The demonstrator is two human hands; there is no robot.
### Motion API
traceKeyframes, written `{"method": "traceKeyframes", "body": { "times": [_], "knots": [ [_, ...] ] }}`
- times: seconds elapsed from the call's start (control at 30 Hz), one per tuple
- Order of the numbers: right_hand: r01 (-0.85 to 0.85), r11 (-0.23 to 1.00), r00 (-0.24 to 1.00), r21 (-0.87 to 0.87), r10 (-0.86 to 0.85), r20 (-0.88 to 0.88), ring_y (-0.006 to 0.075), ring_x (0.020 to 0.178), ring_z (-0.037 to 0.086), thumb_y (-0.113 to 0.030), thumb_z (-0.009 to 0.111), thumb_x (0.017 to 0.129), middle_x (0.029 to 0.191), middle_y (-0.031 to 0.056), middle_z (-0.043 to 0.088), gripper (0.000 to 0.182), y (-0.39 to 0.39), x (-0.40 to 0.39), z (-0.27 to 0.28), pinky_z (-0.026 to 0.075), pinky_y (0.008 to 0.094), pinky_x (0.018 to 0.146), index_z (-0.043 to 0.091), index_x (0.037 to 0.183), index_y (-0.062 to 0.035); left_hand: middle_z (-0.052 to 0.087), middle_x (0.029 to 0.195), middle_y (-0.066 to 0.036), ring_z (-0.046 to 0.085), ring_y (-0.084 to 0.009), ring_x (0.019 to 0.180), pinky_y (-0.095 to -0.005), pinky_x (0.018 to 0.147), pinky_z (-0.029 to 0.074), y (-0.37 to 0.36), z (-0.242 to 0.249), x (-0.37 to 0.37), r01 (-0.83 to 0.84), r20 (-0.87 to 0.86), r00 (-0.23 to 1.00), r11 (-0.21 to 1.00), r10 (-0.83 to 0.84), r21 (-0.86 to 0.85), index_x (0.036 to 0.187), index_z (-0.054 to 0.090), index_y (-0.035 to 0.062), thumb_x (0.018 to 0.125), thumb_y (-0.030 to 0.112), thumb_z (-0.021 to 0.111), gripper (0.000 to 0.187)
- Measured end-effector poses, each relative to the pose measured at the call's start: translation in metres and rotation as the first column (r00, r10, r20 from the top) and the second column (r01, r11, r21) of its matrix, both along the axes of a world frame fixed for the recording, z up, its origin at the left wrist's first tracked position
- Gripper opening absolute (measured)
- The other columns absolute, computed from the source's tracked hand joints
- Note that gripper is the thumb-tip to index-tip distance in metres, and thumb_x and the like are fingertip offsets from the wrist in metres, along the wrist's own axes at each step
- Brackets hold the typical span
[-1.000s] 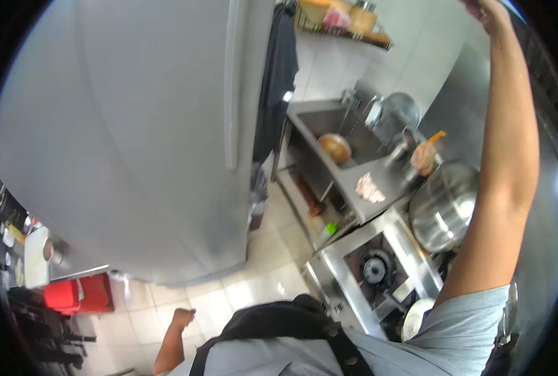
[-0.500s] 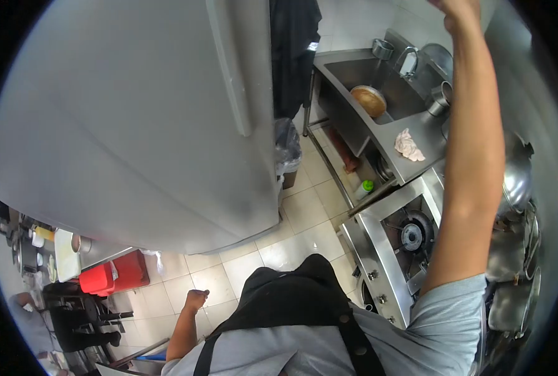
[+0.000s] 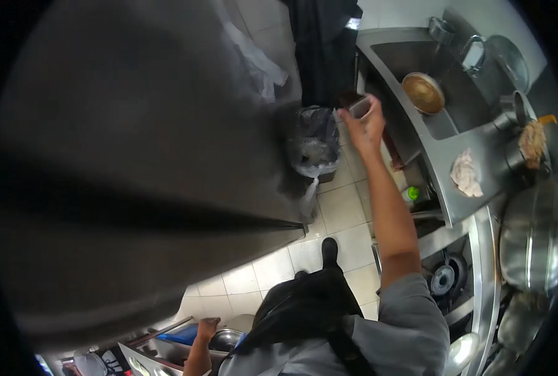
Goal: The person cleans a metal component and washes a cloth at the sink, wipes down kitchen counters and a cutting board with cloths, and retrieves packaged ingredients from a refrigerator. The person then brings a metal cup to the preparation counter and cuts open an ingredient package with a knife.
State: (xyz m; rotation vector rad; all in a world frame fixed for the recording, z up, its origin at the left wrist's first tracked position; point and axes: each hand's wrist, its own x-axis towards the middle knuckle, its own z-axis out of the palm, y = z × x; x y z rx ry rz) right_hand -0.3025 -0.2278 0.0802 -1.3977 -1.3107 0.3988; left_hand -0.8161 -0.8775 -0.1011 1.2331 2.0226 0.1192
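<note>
My right hand [image 3: 368, 125] reaches forward over the gap between the large grey appliance and the sink counter. Its fingers are closed round a small grey and brown object [image 3: 358, 108], too blurred to name. Just left of and below that hand is a bin [image 3: 316, 147] lined with a clear plastic bag. Dark clothing [image 3: 326, 53] hangs behind it. Low on the left, my left hand [image 3: 209, 326] is closed beside a metal bowl [image 3: 226, 339], with nothing visible in it.
The grey appliance [image 3: 135, 156] fills the left. On the right, a steel sink [image 3: 467, 116] holds a pan [image 3: 423, 93] of brownish liquid, and a crumpled cloth [image 3: 465, 174] lies on its counter. A burner [image 3: 443, 279] and large pots [image 3: 529, 235] are nearer.
My right arm has come down from the top right to above the bin, now with an object in the hand. The view has turned and moved forward, and the bin shows more fully.
</note>
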Motion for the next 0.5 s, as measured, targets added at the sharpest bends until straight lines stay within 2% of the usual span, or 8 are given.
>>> {"method": "traceKeyframes", "body": {
  "times": [0.07,0.1,0.17,0.23,0.27,0.3,0.43,0.5],
  "knots": [
    [-0.020,0.980,0.979,0.197,-0.021,0.203,0.0318,0.097,0.060,-0.022,0.084,0.063,0.106,0.0174,0.060,0.067,0.049,-0.009,-0.117,0.049,0.0375,0.082,0.053,0.119,-0.0043,0.068,0.085,-0.016,0.066,-0.0329,0.078,-0.0442,0.076,0.052,0.007,0.041,0.028,0.345,-0.272,0.877,0.913,-0.396,-0.220,0.091,0.068,0.0085,0.087,0.027,0.054,0.023],
    [-0.026,0.982,0.982,0.187,-0.011,0.191,0.0318,0.097,0.060,-0.022,0.084,0.063,0.106,0.0174,0.060,0.067,0.069,-0.015,-0.145,0.049,0.0375,0.082,0.053,0.119,-0.0043,0.068,0.086,-0.009,0.066,-0.0266,0.075,-0.0379,0.070,0.052,-0.005,0.041,0.032,0.374,-0.307,0.851,0.902,-0.426,-0.217,0.095,0.067,0.0093,0.080,0.019,0.058,0.020],
    [-0.007,0.936,0.609,-0.352,0.283,0.741,0.0307,0.103,0.057,-0.022,0.080,0.066,0.108,0.0152,0.058,0.064,0.096,-0.031,-0.191,0.050,0.0404,0.082,0.052,0.121,-0.0059,0.069,0.087,-0.002,0.067,-0.0188,0.074,-0.0304,0.063,0.052,-0.032,0.047,0.041,0.403,-0.327,0.827,0.888,-0.457,-0.222,0.102,0.065,0.0099,0.074,0.011,0.061,0.028],
    [-0.036,0.945,0.524,-0.326,0.295,0.799,0.0299,0.106,0.055,-0.024,0.079,0.067,0.108,0.0144,0.057,0.062,0.126,-0.041,-0.234,0.050,0.0414,0.082,0.053,0.121,-0.0058,0.069,0.088,-0.002,0.068,-0.0172,0.077,-0.0292,0.062,0.052,-0.058,0.058,0.058,0.389,-0.309,0.837,0.889,-0.451,-0.242,0.103,0.064,0.0095,0.075,0.011,0.060,0.029],
    [-0.056,0.959,0.427,-0.279,0.276,0.861,0.0290,0.110,0.054,-0.025,0.078,0.068,0.109,0.0135,0.057,0.061,0.142,-0.045,-0.248,0.050,0.0425,0.082,0.053,0.121,-0.0057,0.069,0.090,-0.002,0.068,-0.0168,0.080,-0.0288,0.062,0.052,-0.082,0.060,0.068,-0.049,-0.073,0.997,0.984,0.037,-0.173,0.104,0.064,0.0083,0.076,0.011,0.061,0.028],
    [-0.101,0.896,0.383,-0.433,0.437,0.814,0.0301,0.110,0.055,-0.029,0.077,0.069,0.112,0.0150,0.055,0.060,0.152,-0.047,-0.224,0.049,0.0427,0.083,0.054,0.118,-0.0038,0.070,0.091,-0.003,0.069,-0.0164,0.083,-0.0284,0.063,0.052,-0.093,0.066,0.081,-0.486,0.172,0.835,0.847,0.523,-0.215,0.105,0.064,0.0070,0.078,0.012,0.061,0.027],
    [-0.117,0.779,0.319,-0.616,0.616,0.720,0.0328,0.108,0.056,-0.026,0.077,0.070,0.114,0.0190,0.052,0.060,0.208,-0.070,-0.240,0.049,0.0434,0.084,0.051,0.119,-0.0022,0.070,0.090,-0.003,0.068,-0.0163,0.082,-0.0285,0.063,0.052,-0.085,0.094,0.136,-0.670,-0.014,0.662,0.583,0.749,-0.459,0.104,0.064,0.0067,0.079,0.013,0.060,0.026],
    [-0.208,0.802,0.653,-0.561,0.541,0.531,0.0367,0.105,0.057,-0.025,0.074,0.073,0.115,0.0233,0.051,0.061,0.213,-0.073,-0.203,0.048,0.0453,0.084,0.047,0.120,0.0007,0.070,0.090,-0.003,0.068,-0.0163,0.081,-0.0285,0.062,0.052,-0.072,0.098,0.149,-0.679,-0.035,0.644,0.549,0.765,-0.488,0.104,0.064,0.0066,0.080,0.013,0.060,0.025]
  ]
}}
